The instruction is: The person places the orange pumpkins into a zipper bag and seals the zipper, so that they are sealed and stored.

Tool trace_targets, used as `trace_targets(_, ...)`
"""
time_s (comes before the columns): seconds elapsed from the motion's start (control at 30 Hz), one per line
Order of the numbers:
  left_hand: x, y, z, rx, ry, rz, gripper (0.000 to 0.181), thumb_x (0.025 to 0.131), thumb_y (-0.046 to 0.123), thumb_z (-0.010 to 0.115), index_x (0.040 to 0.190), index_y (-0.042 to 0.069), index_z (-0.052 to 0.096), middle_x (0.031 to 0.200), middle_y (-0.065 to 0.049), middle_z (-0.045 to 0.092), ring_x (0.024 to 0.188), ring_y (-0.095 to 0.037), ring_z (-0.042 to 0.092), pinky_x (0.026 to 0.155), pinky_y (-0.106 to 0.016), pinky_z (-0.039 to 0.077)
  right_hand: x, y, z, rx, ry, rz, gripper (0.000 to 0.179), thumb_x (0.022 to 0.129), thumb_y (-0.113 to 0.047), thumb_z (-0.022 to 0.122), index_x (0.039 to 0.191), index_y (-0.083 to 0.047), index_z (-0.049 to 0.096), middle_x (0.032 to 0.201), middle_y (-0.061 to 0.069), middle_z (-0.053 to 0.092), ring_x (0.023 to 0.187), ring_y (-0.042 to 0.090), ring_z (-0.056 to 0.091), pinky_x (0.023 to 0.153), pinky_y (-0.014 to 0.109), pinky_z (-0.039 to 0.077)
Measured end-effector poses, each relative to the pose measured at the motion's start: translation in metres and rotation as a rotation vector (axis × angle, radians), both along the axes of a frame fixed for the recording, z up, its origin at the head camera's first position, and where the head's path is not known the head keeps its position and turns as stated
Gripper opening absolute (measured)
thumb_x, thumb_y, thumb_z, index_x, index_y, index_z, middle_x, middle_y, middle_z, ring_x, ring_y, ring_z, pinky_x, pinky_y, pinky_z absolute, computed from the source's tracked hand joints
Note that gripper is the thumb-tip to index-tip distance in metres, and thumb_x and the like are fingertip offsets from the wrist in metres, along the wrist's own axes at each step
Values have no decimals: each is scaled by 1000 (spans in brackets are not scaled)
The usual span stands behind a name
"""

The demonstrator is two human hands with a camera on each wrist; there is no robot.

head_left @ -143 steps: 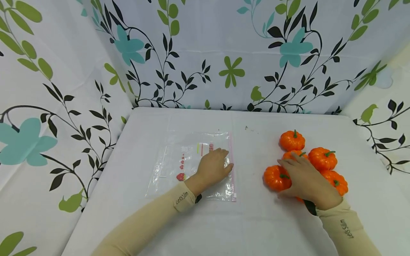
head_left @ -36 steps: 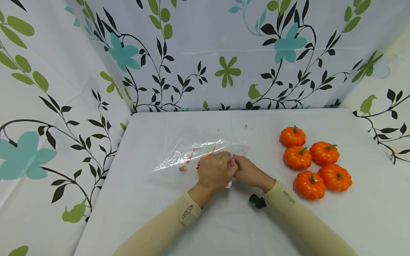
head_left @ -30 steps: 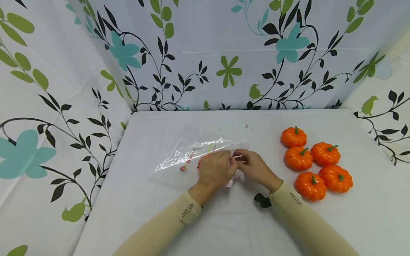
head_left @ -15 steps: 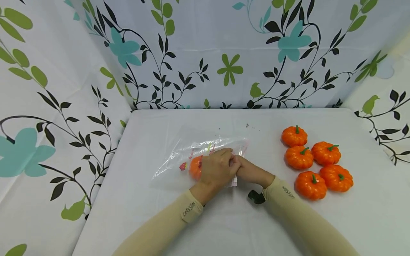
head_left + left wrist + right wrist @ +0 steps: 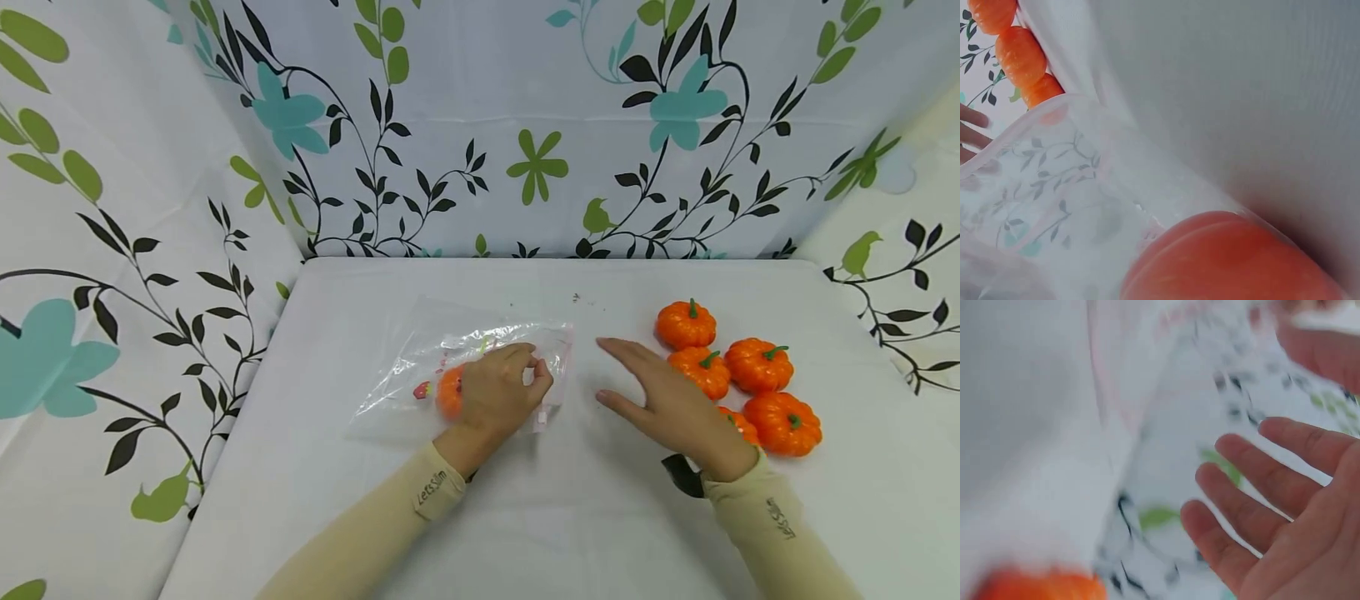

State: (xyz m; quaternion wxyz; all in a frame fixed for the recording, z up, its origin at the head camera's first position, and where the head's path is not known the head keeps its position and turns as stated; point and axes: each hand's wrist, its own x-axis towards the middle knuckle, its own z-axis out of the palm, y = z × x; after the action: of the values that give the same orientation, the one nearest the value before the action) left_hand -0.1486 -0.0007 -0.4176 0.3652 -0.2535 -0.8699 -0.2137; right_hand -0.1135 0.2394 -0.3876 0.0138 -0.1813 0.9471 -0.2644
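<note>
A clear zip bag [image 5: 405, 375] with a pink-edged opening lies on the table, an orange toy pumpkin [image 5: 451, 393] inside it, also seen through the plastic in the left wrist view. My left hand [image 5: 498, 392] pinches the bag near its opening and covers part of that pumpkin. The right hand [image 5: 678, 408] is off the bag, fingers spread and holding nothing, just left of several loose pumpkins [image 5: 758, 364]. It hides part of the nearest pumpkin [image 5: 738, 423]. In the right wrist view the right palm [image 5: 1329, 550] shows bare.
The white table [image 5: 585, 533] has a few small dark specks [image 5: 576, 297] toward its back. Leaf-patterned curtains [image 5: 450, 108] hang behind and at both sides. A dark wrist camera [image 5: 682, 477] sticks out under the right wrist.
The right hand earlier was over the pumpkins, then worked at the bag's opening beside the left hand. One pumpkin went into the bag. Now the right hand has moved back right, fingers opened.
</note>
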Motion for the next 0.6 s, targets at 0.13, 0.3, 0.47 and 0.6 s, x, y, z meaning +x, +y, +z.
trace_targets(0.13,0,-2,1,14,-36,-16,6,80,14,75,76,8,75,90,-3,77,75,-17,74,55,-28,58,14,33,19,35,14,-117,109,78,-66,75,162,-19,24,161,12,33,143,41,34,106,67,35)
trace_targets(0.3,-1,-4,-1,17,-43,-8,5,80,13,74,78,9,76,88,-2,77,73,-16,74,53,-28,57,27,66,26,30,-4,-177,141,61,-66,87,164,-24,0,167,15,14,140,50,31,99,75,34)
trace_targets(0.47,-1,-5,-1,14,-46,0,5,79,13,74,80,8,76,86,-2,76,69,-17,72,51,-29,56,33,82,24,65,-74,-222,153,56,-72,85,161,-21,-13,167,20,6,137,54,30,95,78,34)
trace_targets(0.6,-1,-4,-1,25,-43,-4,5,79,13,74,80,8,76,85,-2,76,66,-17,72,49,-28,55,36,88,19,113,-131,-238,156,56,-73,84,160,-13,-15,165,27,8,136,56,31,96,77,33)
